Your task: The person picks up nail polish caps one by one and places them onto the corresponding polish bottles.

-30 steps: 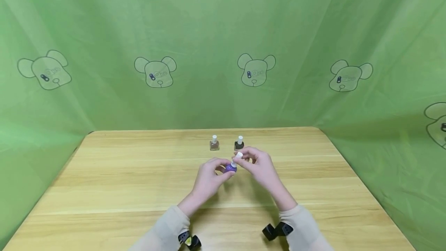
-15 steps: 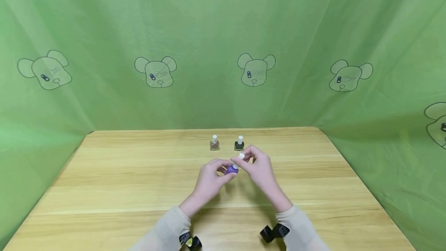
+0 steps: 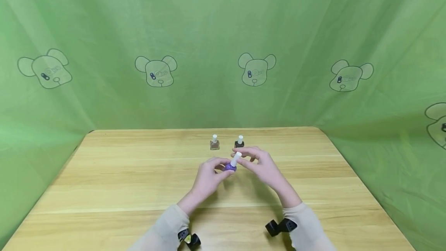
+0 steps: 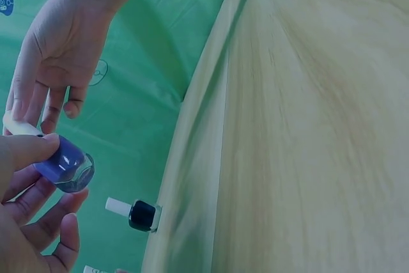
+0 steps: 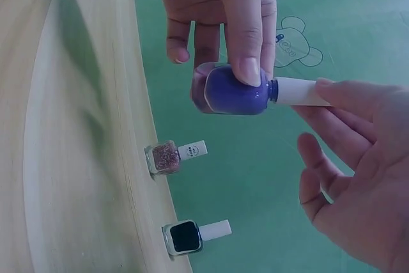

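My left hand [image 3: 208,176] grips a bottle of purple nail polish [image 5: 236,91] between thumb and fingers, held tilted above the table. Its white cap [image 5: 297,91] points up and right in the head view. In the right wrist view a short purple neck shows between bottle and cap. With the thumb on one side of the cap and fingers behind it, my right hand [image 3: 259,165] pinches the cap near its end. The right index finger reaches past the cap, partly in front of a dark nail polish bottle [image 3: 239,143].
Near the table's far edge, a glittery pinkish-brown nail polish bottle [image 3: 214,145] stands upright, left of the dark one. Both have white caps. The wooden table [image 3: 122,189] is ringed by a green curtain [image 3: 209,22] with bear-head drawings.
The purple bottle shifts slightly down-right, then back up-left. My right fingers spread from their closer grip, so more of the white cap shows. The standing bottles stay put.
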The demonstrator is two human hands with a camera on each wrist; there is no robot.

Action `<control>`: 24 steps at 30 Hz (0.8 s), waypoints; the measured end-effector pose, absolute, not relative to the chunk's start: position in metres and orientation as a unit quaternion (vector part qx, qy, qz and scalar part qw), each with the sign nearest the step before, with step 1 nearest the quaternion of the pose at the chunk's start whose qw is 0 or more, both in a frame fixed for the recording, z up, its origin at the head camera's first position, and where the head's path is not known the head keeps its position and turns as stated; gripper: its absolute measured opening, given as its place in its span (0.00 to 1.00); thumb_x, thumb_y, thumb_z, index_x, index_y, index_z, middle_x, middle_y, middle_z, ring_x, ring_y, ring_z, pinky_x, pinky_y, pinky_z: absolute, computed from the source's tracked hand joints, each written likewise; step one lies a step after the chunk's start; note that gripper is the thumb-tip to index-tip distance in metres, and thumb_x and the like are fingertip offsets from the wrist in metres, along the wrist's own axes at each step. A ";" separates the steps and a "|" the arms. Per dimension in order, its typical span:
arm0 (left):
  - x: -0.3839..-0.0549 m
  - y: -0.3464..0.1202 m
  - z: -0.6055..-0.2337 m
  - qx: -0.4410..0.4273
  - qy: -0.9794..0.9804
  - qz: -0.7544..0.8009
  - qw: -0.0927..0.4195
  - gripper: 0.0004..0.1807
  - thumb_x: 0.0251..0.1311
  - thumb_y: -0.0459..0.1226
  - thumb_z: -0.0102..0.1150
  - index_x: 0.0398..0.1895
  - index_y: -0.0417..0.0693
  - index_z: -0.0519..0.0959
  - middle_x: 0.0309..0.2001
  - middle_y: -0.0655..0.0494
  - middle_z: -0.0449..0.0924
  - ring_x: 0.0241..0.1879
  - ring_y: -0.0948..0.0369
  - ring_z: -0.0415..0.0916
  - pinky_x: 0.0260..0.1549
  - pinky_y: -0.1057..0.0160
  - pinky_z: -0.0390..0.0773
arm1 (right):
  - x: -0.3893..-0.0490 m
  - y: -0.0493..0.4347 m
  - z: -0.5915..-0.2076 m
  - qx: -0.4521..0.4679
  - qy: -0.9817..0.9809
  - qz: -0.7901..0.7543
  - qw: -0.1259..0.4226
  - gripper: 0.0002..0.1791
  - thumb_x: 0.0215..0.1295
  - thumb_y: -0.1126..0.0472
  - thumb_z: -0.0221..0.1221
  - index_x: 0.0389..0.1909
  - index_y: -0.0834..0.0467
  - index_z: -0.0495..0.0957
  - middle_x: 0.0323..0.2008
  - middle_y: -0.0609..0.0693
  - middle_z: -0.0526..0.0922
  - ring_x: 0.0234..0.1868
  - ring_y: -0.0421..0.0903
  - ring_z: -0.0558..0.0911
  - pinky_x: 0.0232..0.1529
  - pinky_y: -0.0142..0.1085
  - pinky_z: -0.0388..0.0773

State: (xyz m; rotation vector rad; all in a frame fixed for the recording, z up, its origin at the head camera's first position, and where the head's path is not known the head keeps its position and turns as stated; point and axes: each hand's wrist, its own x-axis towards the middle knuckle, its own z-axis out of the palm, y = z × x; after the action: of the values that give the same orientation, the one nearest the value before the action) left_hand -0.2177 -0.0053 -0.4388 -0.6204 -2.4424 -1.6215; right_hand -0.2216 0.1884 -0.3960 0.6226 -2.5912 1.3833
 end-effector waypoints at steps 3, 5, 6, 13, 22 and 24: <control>-0.218 -0.005 -0.439 -0.210 -0.816 -0.534 0.077 0.16 0.55 0.39 0.68 0.46 0.45 0.83 0.44 0.49 0.85 0.40 0.56 0.83 0.34 0.72 0.81 | -0.222 0.189 -0.396 0.190 -0.866 0.458 0.066 0.16 0.63 0.54 0.64 0.50 0.52 0.83 0.49 0.49 0.86 0.45 0.47 0.79 0.43 0.32 0.73; -0.218 -0.005 -0.439 -0.209 -0.818 -0.530 0.076 0.16 0.55 0.39 0.68 0.46 0.45 0.83 0.44 0.50 0.85 0.41 0.57 0.83 0.35 0.73 0.80 | -0.223 0.188 -0.396 0.175 -0.866 0.463 0.068 0.15 0.61 0.54 0.65 0.47 0.54 0.83 0.47 0.50 0.86 0.42 0.43 0.79 0.41 0.31 0.72; -0.218 -0.005 -0.440 -0.209 -0.819 -0.529 0.076 0.15 0.55 0.39 0.68 0.46 0.45 0.83 0.43 0.50 0.85 0.41 0.57 0.83 0.35 0.73 0.80 | -0.223 0.187 -0.396 0.166 -0.866 0.468 0.069 0.14 0.60 0.54 0.66 0.46 0.54 0.84 0.45 0.50 0.87 0.40 0.42 0.79 0.39 0.30 0.72; -0.216 -0.005 -0.439 -0.211 -0.826 -0.514 0.093 0.15 0.54 0.39 0.69 0.45 0.45 0.83 0.41 0.52 0.85 0.39 0.58 0.83 0.34 0.73 0.79 | -0.220 0.179 -0.398 0.104 -0.849 0.510 0.094 0.11 0.54 0.57 0.70 0.35 0.57 0.82 0.28 0.50 0.83 0.28 0.38 0.74 0.30 0.27 0.69; -0.216 -0.004 -0.440 -0.205 -0.824 -0.520 0.092 0.16 0.54 0.39 0.69 0.46 0.45 0.83 0.41 0.51 0.85 0.40 0.57 0.83 0.34 0.73 0.79 | -0.219 0.175 -0.400 0.110 -0.843 0.516 0.104 0.14 0.57 0.57 0.68 0.42 0.58 0.81 0.34 0.52 0.83 0.33 0.38 0.73 0.34 0.28 0.68; -0.217 -0.004 -0.440 -0.201 -0.823 -0.524 0.087 0.16 0.55 0.40 0.68 0.46 0.45 0.83 0.42 0.50 0.85 0.40 0.56 0.83 0.35 0.73 0.80 | -0.221 0.177 -0.399 0.140 -0.841 0.513 0.096 0.16 0.62 0.57 0.64 0.49 0.57 0.80 0.40 0.54 0.85 0.36 0.38 0.74 0.36 0.29 0.69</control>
State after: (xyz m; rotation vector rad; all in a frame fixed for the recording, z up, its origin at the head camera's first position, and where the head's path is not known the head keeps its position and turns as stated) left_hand -0.2169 -0.0042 -0.4403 -0.6001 -2.4505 -1.5622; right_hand -0.2208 0.1774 -0.3994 0.4138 -2.4936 1.5210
